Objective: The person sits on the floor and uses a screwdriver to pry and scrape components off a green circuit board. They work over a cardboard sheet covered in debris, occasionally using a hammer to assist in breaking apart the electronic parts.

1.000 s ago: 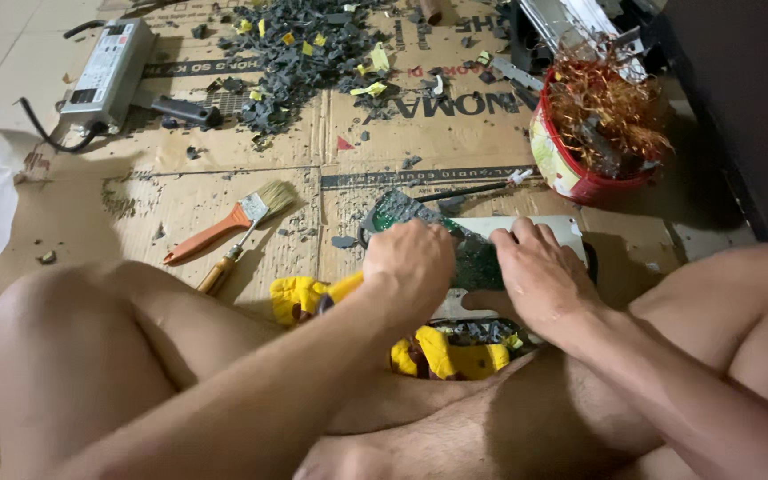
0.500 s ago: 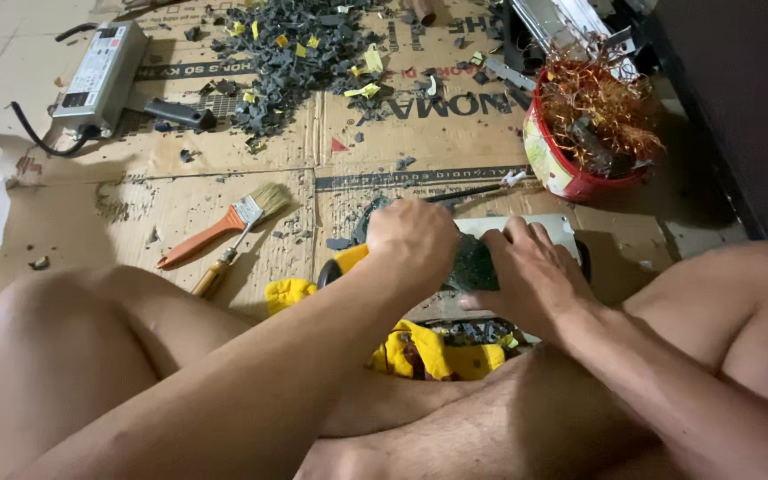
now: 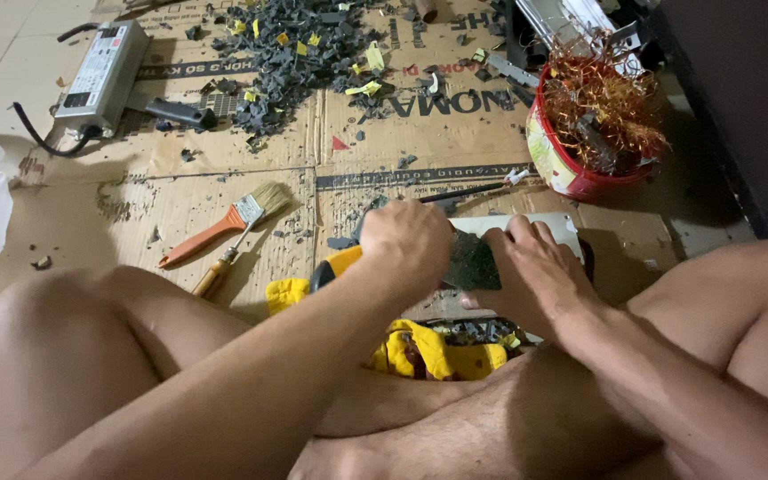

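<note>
1. Gripping a yellow-and-black tool handle (image 3: 338,267), the left hand (image 3: 406,242) is clenched; a slip could drive the tool into the right hand (image 3: 526,267), which presses flat, fingers together, just beside it.
2. At frame centre, the dark slab (image 3: 475,263) lies on a white panel (image 3: 555,224), rough, greyish, chipped, with fragments on the cardboard (image 3: 180,191).

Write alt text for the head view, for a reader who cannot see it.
A person sits on cardboard, left hand gripping a yellow-handled tool against a dark part that the right hand steadies. A paintbrush, grey fragments, a grey metal box and a red tub of copper wire lie beyond.
</note>
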